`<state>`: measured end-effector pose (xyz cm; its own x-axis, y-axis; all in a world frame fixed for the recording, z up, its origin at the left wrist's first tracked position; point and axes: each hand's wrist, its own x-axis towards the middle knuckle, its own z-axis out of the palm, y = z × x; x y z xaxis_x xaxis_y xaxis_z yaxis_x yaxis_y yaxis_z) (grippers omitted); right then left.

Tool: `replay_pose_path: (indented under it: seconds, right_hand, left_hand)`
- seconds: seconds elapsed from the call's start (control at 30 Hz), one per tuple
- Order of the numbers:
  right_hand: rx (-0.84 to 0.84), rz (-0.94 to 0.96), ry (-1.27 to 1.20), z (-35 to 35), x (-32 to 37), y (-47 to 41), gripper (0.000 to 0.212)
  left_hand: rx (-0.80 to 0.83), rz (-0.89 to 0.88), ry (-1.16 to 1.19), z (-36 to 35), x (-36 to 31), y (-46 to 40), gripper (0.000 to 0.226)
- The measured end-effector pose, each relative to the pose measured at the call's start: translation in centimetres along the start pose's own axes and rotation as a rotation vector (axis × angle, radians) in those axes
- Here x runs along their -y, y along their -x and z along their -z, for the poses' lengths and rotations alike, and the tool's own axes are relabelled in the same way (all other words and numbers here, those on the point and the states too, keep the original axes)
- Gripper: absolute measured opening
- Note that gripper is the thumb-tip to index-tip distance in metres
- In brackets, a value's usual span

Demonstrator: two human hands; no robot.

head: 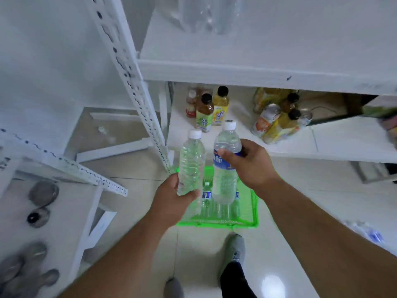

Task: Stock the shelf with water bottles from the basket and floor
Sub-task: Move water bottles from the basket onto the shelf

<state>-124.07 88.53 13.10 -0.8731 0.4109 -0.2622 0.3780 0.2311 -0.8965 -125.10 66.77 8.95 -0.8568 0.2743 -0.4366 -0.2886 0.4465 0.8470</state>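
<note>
Your left hand [171, 196] grips a clear water bottle [191, 160] by its bottom. Your right hand [251, 162] grips a blue-label water bottle [225, 166] around its middle. Both are in the middle of the frame, above the green basket [247, 223], not on the shelf [257, 76] yet. More bottles wait in the basket. At the top of the frame, some blurry clear bottles [210, 14] seem stocked. A blurry one lies at the lower right.
</note>
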Motion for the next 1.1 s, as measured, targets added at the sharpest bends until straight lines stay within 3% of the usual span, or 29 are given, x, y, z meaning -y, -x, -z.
replay_pose_path:
  seconds: [0.13, 0.3, 0.47, 1.1]
  right_hand:
    - [-0.045, 0.085, 0.006, 3.0, 8.8, 5.5, 0.042]
    - [-0.103, 0.156, 0.018, 6.0, 16.8, 11.5, 0.025]
    - [-0.149, 0.215, 0.010, 8.1, 21.8, 15.0, 0.023]
    - [-0.016, 0.354, -0.051, 15.3, 25.3, 9.1, 0.038]
  left_hand:
    - [-0.019, -0.085, 0.027, 3.4, -6.8, 6.0, 0.033]
    - [-0.020, -0.148, 0.029, 6.6, -12.9, 12.1, 0.037]
    - [-0.056, -0.206, 0.042, 8.6, -17.0, 15.6, 0.046]
    - [-0.289, -0.266, 0.146, 3.3, -26.3, 14.3, 0.042]
